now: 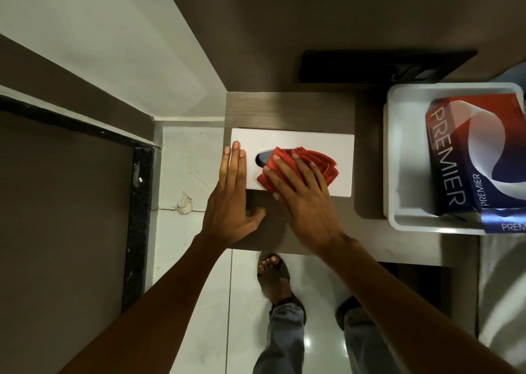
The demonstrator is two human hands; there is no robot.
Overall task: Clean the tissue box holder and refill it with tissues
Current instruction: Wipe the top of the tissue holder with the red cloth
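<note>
We are wiping the white tissue box holder (293, 143), which is sitting on the wooden shelf (290, 109). Our right hand (304, 194) is pressing a red cloth (310, 160) flat onto its top, fingers spread wide over the cloth. Our left hand (230, 200) is bracing the holder's left end, fingers straight and together. The dark slot shows no tissue. Refill appears not yet started: the Premier tissue packs (466, 157) are lying in the white tray (398, 151) nearby.

Dim, warm indoor light leaves dark corners, soft shadows under the hands, floor glare, and curved, blurred edges.
</note>
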